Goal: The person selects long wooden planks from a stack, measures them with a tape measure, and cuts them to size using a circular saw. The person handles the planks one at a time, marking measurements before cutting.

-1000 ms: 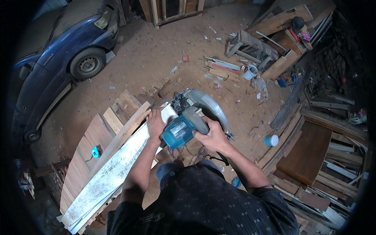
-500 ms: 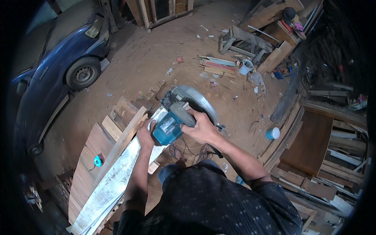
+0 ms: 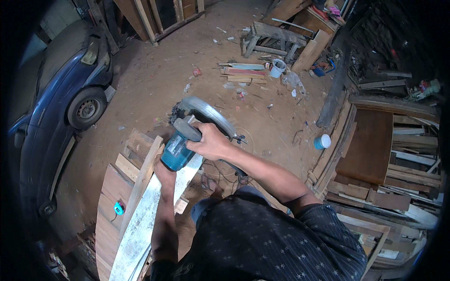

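A teal circular saw (image 3: 176, 151) with a silver blade guard sits over the far end of a white-faced board (image 3: 140, 219). My right hand (image 3: 212, 142) is closed round its dark rear handle. Close by the saw body, my left hand (image 3: 164, 172) grips the board beside a raw wooden strip (image 3: 143, 181); the saw hides some of its fingers. The blade's contact with the board cannot be made out. On the brown wooden panel (image 3: 107, 213) to the left lies a turquoise tape measure (image 3: 118, 208).
A blue car (image 3: 56, 117) stands at the left. Ahead are a wooden bench (image 3: 276, 33), scrap strips (image 3: 243, 72) and a white bucket (image 3: 278, 68). Stacked timber (image 3: 408, 175) and a small blue-and-white tub (image 3: 322, 142) are at the right. A cable (image 3: 225, 172) lies near my feet.
The saw and my right hand have shifted left and slightly farther along relative to the board, so the saw now covers more of my left hand. The view has also turned a little.
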Available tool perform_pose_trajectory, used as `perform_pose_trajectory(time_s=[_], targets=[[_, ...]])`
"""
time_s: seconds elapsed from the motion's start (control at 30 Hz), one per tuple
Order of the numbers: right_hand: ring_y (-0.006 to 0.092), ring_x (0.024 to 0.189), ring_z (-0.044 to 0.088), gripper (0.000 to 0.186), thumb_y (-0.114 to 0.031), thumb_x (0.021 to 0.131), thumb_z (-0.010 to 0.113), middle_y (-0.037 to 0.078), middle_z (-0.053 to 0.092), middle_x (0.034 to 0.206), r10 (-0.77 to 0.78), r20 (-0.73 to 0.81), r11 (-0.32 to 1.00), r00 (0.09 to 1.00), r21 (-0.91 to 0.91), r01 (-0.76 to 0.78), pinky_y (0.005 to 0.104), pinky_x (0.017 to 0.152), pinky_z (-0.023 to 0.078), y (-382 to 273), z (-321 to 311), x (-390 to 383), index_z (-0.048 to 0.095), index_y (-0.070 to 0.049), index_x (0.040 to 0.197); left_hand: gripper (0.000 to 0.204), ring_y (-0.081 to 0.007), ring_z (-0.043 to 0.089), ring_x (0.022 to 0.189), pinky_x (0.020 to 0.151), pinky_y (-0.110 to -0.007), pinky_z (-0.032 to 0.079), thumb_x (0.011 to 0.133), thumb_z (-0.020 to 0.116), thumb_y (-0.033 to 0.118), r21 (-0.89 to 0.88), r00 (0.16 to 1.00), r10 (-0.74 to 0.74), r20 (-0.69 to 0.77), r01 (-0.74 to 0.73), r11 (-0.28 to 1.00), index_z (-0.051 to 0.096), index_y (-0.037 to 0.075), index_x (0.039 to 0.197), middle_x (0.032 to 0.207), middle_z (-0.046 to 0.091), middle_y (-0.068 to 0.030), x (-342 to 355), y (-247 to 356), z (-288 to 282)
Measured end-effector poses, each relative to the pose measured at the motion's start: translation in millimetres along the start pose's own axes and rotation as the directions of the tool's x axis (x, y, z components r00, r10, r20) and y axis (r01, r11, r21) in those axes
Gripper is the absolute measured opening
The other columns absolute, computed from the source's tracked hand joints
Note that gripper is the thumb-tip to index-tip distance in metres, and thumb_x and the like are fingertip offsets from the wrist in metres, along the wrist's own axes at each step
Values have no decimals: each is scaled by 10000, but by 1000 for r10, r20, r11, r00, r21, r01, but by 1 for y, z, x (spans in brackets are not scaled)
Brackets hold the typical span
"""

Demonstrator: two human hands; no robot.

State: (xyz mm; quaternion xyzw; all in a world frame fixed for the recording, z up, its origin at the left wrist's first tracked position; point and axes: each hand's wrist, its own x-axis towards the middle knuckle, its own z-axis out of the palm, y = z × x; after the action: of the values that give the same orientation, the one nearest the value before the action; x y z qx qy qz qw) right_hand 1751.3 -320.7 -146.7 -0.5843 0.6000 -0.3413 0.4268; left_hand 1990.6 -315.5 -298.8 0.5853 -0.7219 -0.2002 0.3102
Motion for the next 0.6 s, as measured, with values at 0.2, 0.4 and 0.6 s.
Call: perform_pose_trajectory(time_s=[0.2, 0.4, 0.6], targets=[[263, 794, 674, 427, -221, 770, 692, 234, 677, 837, -47, -26, 999, 999, 11, 47, 393, 779, 517, -1, 7, 14, 643, 108, 1037, 261, -480, 597, 988, 860, -513, 475, 781, 678, 65, 38, 997, -42, -71, 45, 998, 658, -37, 1020, 1007, 643, -263, -7, -15, 15], [412, 955, 693, 451, -244, 760, 703, 325, 681, 952, -24, 11, 999, 1000, 42, 24, 431, 841, 531, -16, 4, 28, 654, 141, 990, 263, -496, 601, 972, 857, -532, 476, 817, 647, 52, 105, 991, -123, -55, 129, 986, 663, -70, 1049, 1015, 655, -295, -5, -10, 16], [416, 995, 689, 514, -262, 790, 707, 313, 690, 1001, -22, -25, 999, 999, 32, 23, 427, 881, 534, -4, 12, 27, 641, 119, 1128, 278, -489, 593, 995, 874, -528, 474, 831, 644, 71, 103, 996, -78, -50, 83, 991, 671, -47, 1081, 1051, 660, -276, -6, -6, 14]])
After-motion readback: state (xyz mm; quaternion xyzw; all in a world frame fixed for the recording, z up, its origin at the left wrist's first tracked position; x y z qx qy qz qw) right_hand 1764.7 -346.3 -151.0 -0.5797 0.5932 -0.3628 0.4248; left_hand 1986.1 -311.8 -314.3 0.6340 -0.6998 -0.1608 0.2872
